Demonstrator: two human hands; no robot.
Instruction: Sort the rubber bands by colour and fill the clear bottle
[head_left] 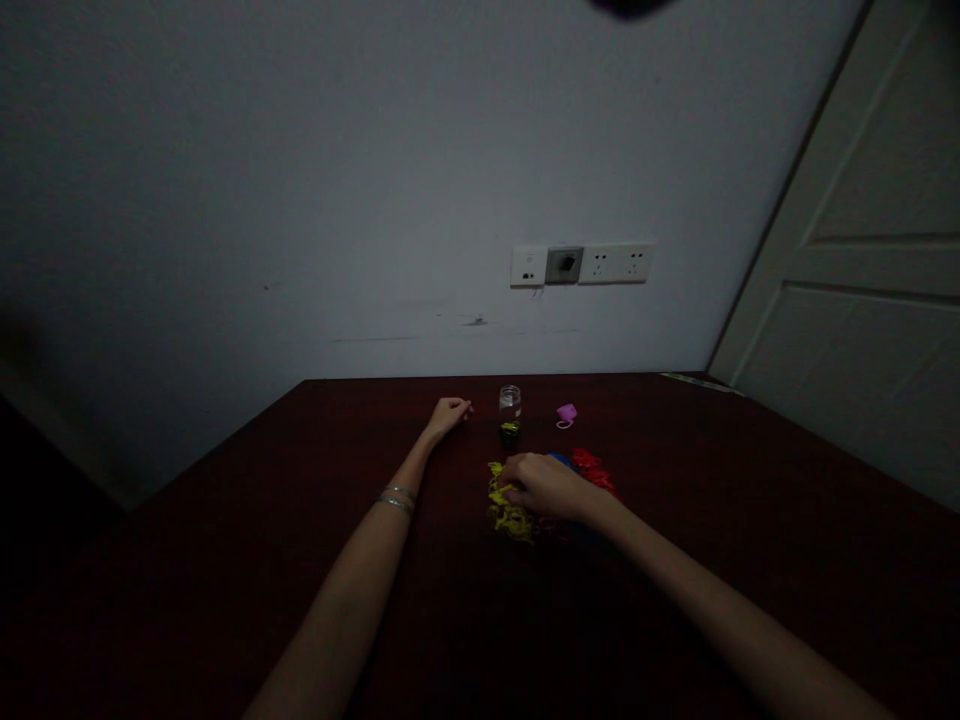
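My right hand [541, 484] is over a pile of small pieces, its fingers closed down on the yellow pieces [513, 522]. Red pieces [592, 470] lie beyond its wrist, and a bit of blue [561, 460] shows just behind the hand. A clear glass jar [510, 408] stands upright behind the pile with some yellow pieces low inside it. To the left of the jar my left hand [450, 412] rests on the table, fingers curled together; anything between them is too small to make out.
A pink object with a loop [567, 413] lies right of the jar. The dark red table [390, 410] meets a wall with sockets [615, 264]. A white door [862, 260] stands at the right.
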